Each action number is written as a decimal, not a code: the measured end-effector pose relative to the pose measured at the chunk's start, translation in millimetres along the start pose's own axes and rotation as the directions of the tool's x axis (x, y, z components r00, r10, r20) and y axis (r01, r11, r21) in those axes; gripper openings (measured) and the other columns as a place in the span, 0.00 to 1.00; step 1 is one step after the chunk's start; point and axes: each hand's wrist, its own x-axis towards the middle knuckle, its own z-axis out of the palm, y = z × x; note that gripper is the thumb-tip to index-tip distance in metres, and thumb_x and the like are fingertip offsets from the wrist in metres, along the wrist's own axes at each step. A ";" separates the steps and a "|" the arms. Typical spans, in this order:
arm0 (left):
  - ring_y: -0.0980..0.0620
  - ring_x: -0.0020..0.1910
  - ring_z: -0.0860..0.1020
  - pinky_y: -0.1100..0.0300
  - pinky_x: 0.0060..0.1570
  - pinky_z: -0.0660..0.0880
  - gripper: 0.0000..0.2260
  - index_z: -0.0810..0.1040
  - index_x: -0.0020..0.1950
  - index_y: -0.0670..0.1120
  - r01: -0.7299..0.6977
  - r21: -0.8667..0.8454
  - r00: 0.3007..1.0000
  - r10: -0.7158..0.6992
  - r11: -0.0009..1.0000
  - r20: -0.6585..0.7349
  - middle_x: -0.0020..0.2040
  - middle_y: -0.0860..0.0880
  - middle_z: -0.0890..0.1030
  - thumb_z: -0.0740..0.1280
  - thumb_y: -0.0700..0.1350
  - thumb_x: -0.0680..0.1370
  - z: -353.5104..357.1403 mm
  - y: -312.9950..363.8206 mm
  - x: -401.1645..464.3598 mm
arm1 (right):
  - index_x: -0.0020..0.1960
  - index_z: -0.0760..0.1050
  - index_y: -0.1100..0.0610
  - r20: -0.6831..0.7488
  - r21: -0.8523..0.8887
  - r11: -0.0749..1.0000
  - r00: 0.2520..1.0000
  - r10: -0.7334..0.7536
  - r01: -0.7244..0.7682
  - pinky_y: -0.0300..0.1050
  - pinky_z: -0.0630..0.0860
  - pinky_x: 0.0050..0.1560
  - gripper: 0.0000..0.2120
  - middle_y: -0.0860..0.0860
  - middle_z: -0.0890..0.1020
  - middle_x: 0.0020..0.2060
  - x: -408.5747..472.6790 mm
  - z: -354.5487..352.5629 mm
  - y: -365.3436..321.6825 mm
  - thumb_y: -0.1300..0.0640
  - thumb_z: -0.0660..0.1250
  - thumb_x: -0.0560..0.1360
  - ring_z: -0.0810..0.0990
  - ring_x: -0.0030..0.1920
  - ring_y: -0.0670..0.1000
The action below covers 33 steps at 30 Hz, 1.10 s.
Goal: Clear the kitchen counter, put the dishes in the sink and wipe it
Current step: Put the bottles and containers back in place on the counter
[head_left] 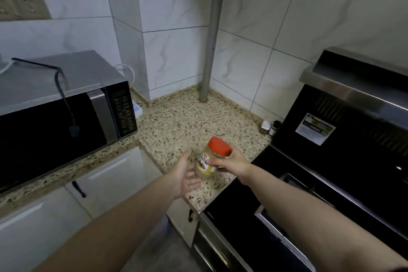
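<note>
Item 1, jar (209, 159): clear glass, orange-red screw lid, yellow label with print I cannot read, pale yellowish contents. I see it tilted, lid leaning away from me and to the right, held in the air over the front part of the counter.

Item 2, right hand (229, 161): clasped round the jar just under the lid, thumb across the near side of the glass, fingers wrapped behind it.

Item 3, left hand (184, 174): released, palm turned up and toward the jar, fingers straight and relaxed. It sits just left of and below the jar's base; I cannot tell whether the fingertips touch the glass.

Item 4, speckled granite counter (176, 121): runs under both hands and back into the tiled corner beyond them.

Item 5, microwave (66, 108): well left of the left hand, on the counter, dark door, a black cord (64, 93) draped over its top and front.

Item 6, grey pipe (209, 35): upright in the corner, far beyond the hands.

Item 7, small bottles (270, 127): beyond the right hand, at the counter's right end against the wall; too small for me to identify.

Item 8, black cooker (331, 179): right of the right hand, below a steel hood (362, 86) with a sticker (315, 129).

Item 9, white cabinet doors (110, 179): beneath the left forearm, black handles.
</note>
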 end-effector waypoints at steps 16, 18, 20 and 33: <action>0.57 0.54 0.77 0.62 0.53 0.75 0.20 0.67 0.71 0.57 -0.211 0.686 0.960 0.017 0.697 0.279 0.59 0.56 0.77 0.66 0.50 0.80 52.2 95.4 143.9 | 0.66 0.70 0.55 -0.162 -0.107 0.992 0.986 0.044 -0.062 0.50 0.77 0.54 0.38 0.50 0.77 0.57 147.0 -76.2 5.7 0.59 0.84 0.61 0.76 0.59 0.54; 0.63 0.56 0.76 0.65 0.54 0.76 0.19 0.68 0.68 0.57 -0.352 0.780 0.927 0.075 0.518 0.368 0.60 0.58 0.77 0.66 0.44 0.80 53.5 105.5 160.4 | 0.66 0.69 0.56 -0.164 -0.135 0.988 0.985 0.046 -0.069 0.51 0.74 0.57 0.37 0.50 0.76 0.58 161.7 -85.3 7.8 0.59 0.83 0.62 0.75 0.60 0.54; 0.56 0.67 0.71 0.57 0.64 0.73 0.25 0.65 0.74 0.52 -0.417 0.839 0.908 0.124 0.349 0.400 0.71 0.52 0.71 0.68 0.42 0.78 53.3 110.8 186.6 | 0.65 0.69 0.56 -0.171 -0.154 0.985 0.984 0.052 -0.079 0.53 0.75 0.59 0.36 0.52 0.76 0.59 176.0 -91.6 14.8 0.61 0.83 0.63 0.75 0.61 0.56; 0.52 0.58 0.78 0.54 0.59 0.75 0.35 0.67 0.73 0.48 -0.662 0.746 0.749 0.089 0.071 0.657 0.60 0.51 0.78 0.78 0.48 0.69 101.2 120.3 335.4 | 0.65 0.72 0.52 -0.385 -0.224 0.960 0.920 0.070 -0.167 0.22 0.68 0.50 0.30 0.46 0.80 0.55 225.9 -95.0 61.3 0.60 0.79 0.67 0.77 0.56 0.44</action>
